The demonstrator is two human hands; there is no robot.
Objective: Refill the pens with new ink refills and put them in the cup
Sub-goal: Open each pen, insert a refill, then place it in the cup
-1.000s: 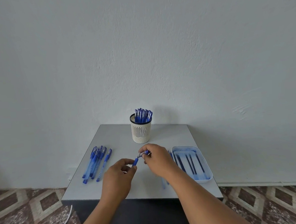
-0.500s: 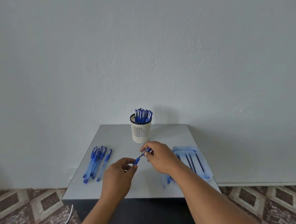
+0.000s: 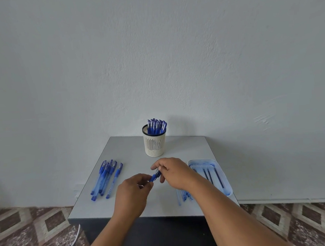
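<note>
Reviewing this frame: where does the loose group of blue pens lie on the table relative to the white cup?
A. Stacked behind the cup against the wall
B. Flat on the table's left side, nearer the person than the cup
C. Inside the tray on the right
B: the loose pens lie flat on the left of the table, nearer the person than the cup.

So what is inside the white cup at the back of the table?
Blue capped pens stand upright in the white cup. Only their tops show above the rim; the slatted wall hides the rest and the bottom.
</note>
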